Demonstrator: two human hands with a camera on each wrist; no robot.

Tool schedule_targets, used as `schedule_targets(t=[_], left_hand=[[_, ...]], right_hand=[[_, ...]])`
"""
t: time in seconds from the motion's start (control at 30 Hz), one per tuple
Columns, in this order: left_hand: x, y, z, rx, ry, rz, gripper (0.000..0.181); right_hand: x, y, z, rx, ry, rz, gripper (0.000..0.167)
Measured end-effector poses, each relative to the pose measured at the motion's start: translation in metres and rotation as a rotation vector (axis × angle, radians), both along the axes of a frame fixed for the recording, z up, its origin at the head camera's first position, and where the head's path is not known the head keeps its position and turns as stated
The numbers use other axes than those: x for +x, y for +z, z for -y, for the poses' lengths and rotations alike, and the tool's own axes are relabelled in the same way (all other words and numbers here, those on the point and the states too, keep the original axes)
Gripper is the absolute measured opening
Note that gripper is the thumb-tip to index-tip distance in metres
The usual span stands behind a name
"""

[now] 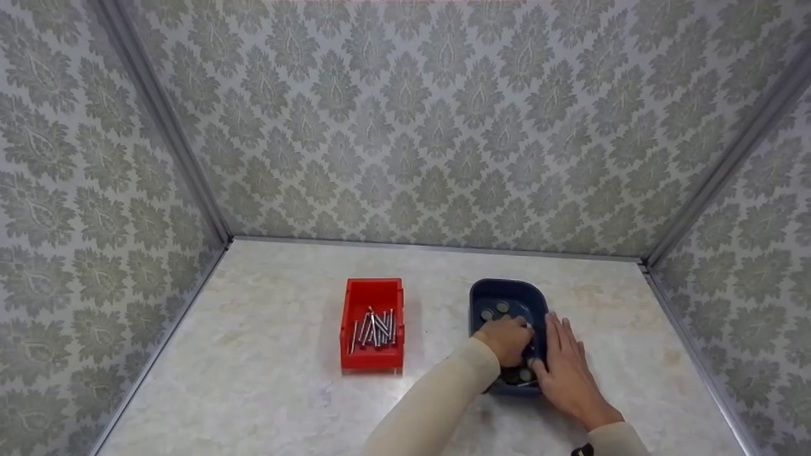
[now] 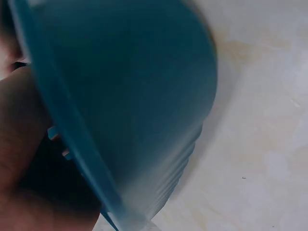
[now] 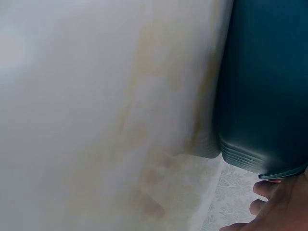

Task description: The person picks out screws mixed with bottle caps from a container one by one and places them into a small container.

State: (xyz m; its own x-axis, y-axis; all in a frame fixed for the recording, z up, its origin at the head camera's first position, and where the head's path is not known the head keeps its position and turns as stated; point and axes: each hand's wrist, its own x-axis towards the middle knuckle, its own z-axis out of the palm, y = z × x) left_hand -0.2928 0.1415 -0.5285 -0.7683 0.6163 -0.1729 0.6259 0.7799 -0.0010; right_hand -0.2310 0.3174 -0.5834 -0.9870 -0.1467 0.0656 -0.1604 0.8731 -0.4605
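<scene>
A dark blue plastic bin (image 1: 507,288) stands on the right part of the table, with several small round metallic discs (image 1: 502,306) in it. My left hand (image 1: 507,341) reaches down inside the bin among the discs; its fingertips are mostly hidden, and whether they pinch anything does not show. At the bin's right side, my right hand (image 1: 568,377) rests with straight fingers along the outer wall and the thumb over the rim. The left wrist view shows the bin's outer wall (image 2: 130,96) close up, and in the right wrist view the right hand (image 3: 284,204) touches the rim.
A red bin (image 1: 374,364) holding several long silver screws or nails (image 1: 379,329) stands left of the blue one, apart from it. Patterned wall panels (image 1: 405,126) enclose the pale marbled table (image 1: 253,354) at the back and both sides.
</scene>
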Motion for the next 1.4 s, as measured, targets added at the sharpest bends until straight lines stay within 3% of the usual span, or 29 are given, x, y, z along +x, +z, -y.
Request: schedule_targets(t=[0.23, 0.4, 0.63, 0.9, 1.2, 1.4], left_hand=[[-0.003, -0.009, -0.009, -0.067, 0.044, -0.107, 0.039], [-0.004, -0.016, -0.012, -0.072, 0.101, -0.133, 0.029], [0.003, -0.016, -0.007, -0.084, 0.081, -0.176, 0.025], [0.011, -0.013, 0.001, 0.015, 0.076, -0.175, 0.034], [0.011, -0.012, 0.004, 0.125, 0.083, -0.216, 0.039], [0.012, -0.011, 0.005, 0.263, 0.123, -0.145, 0.033]], right_hand=[[-0.002, 0.001, 0.001, -0.013, 0.001, -0.004, 0.093], [-0.002, 0.001, 0.001, -0.015, -0.002, 0.017, 0.094], [-0.001, -0.001, 0.001, -0.005, -0.009, 0.023, 0.094], [0.0, -0.002, 0.003, -0.019, 0.006, -0.014, 0.093], [0.001, 0.0, 0.002, -0.018, 0.007, -0.035, 0.093], [-0.001, -0.003, 0.001, -0.02, 0.001, 0.005, 0.093]])
